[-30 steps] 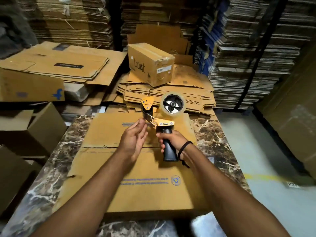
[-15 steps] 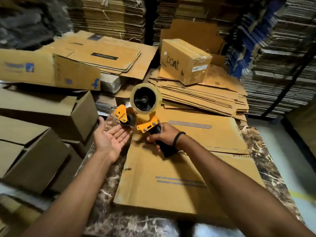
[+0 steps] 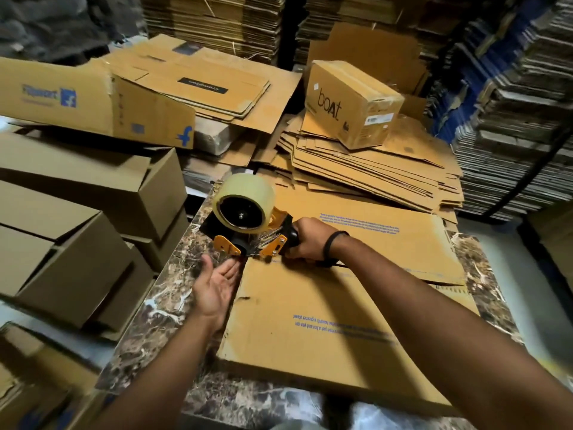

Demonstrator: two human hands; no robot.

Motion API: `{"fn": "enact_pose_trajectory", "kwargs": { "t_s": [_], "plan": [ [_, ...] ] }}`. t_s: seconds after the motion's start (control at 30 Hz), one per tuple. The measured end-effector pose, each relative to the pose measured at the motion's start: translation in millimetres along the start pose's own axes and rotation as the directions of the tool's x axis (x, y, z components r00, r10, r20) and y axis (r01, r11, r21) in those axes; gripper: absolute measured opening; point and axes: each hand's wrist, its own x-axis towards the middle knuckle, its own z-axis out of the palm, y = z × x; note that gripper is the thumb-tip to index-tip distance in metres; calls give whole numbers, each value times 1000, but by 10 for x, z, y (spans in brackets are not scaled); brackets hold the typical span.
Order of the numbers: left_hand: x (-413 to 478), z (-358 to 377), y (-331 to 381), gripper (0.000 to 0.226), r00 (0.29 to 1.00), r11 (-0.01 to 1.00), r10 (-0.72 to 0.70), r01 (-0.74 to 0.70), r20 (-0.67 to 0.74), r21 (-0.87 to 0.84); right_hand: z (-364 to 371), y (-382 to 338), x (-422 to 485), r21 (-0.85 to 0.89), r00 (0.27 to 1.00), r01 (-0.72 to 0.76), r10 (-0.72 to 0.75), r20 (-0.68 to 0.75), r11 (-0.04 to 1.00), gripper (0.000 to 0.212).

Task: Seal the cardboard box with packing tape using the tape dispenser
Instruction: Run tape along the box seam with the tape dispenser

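Head camera, warehouse packing bench: your right hand [image 3: 310, 243] is wrapped tight round the black pistol handle [image 3: 293, 235] of an orange-and-black tape dispenser [image 3: 274, 245], whose nose sits low at the left edge of a flattened brown cardboard box [image 3: 310, 311]. The box lies flat on a dark veined marble tabletop [image 3: 161, 293], right in front of you. Your left hand [image 3: 217, 283] waits palm-up just beside the nose, its fingers [image 3: 231, 270] straight, slightly apart and holding nothing.

Expect the dispenser to feel light and rigid. Keep it by the handle, since these tools usually carry a toothed cutter at the front. The fat roll of clear, tan-tinted tape [image 3: 248, 193] should pay out thin, clingy film that folds onto itself if left slack. The cardboard looks light and stiff, though it will likely bend along its creases and skate on polished stone. Hold it down with a flat palm near the seam rather than pinching an edge.

Much is unclear. The tape's free end cannot be made out, nor any blade. Whether your left fingertips touch the dispenser is impossible to tell. Your right hand covers most of the handle, and the cardboard hides the right side of the tabletop. Which seam is meant for taping cannot be read from here.
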Motion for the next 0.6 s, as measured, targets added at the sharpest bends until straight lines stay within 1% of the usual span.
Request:
{"fn": "enact_pose_trajectory", "kwargs": {
  "t_s": [0.07, 0.13, 0.17, 0.23, 0.27, 0.3, 0.33, 0.37, 0.4, 0.43, 0.47, 0.5, 0.57, 0.6],
  "plan": [
    [38, -43, -117, 109, 999, 995, -22, 20, 24, 100, 13, 26, 4, -28, 1000, 12, -12, -5, 1000, 15],
    [68, -13, -159, 97, 1000, 987, -10, 11, -5, 158, 29, 48, 18, -18, 1000, 16, -16, 3, 1000, 15],
    [40, 44, -128, 84, 1000, 982, 11, -6, -25, 190, 28, 57, 23, -6, 1000, 17, -17, 12, 1000, 15],
    [36, 122, -98, 56, 992, 945, 83, -48, -93, 325, 12, 72, 28, 16, 999, 21, -21, 27, 1000, 14],
    [52, 133, -96, 48, 986, 927, 113, -60, -123, 371, 2, 76, 28, 25, 999, 21, -22, 36, 999, 14],
    [48, 142, -88, 46, 986, 922, 129, -80, -105, 378, -5, 77, 29, 35, 999, 21, -23, 45, 999, 14],
    [54, 120, -90, 50, 991, 929, 126, -98, -54, 357, -13, 78, 28, 47, 998, 21, -24, 56, 999, 14],
    [63, 109, -79, 61, 993, 938, 117, -111, 0, 328, -25, 80, 27, 58, 998, 20, -24, 66, 998, 14],
    [84, 91, -72, 71, 995, 948, 93, -97, 28, 304, -34, 82, 23, 66, 997, 20, -25, 73, 998, 14],
    [90, 105, -64, 74, 996, 958, 69, -83, 60, 275, -42, 85, 23, 69, 997, 20, -26, 76, 997, 15],
    [92, 115, -59, 70, 997, 964, 30, -49, 77, 261, -51, 86, 20, 69, 997, 22, -27, 78, 997, 14],
    [92, 146, -68, 58, 997, 970, 5, -24, 80, 242, -55, 88, 20, 70, 996, 27, -32, 80, 997, 14],
    [110, 196, -76, 19, 999, 970, 2, -14, 49, 242, -59, 94, 15, 77, 996, 32, -39, 85, 996, 14],
    [115, 197, -81, 13, 999, 965, 16, -23, 30, 263, -58, 101, 14, 82, 995, 31, -38, 90, 996, 14]
  ]
}}
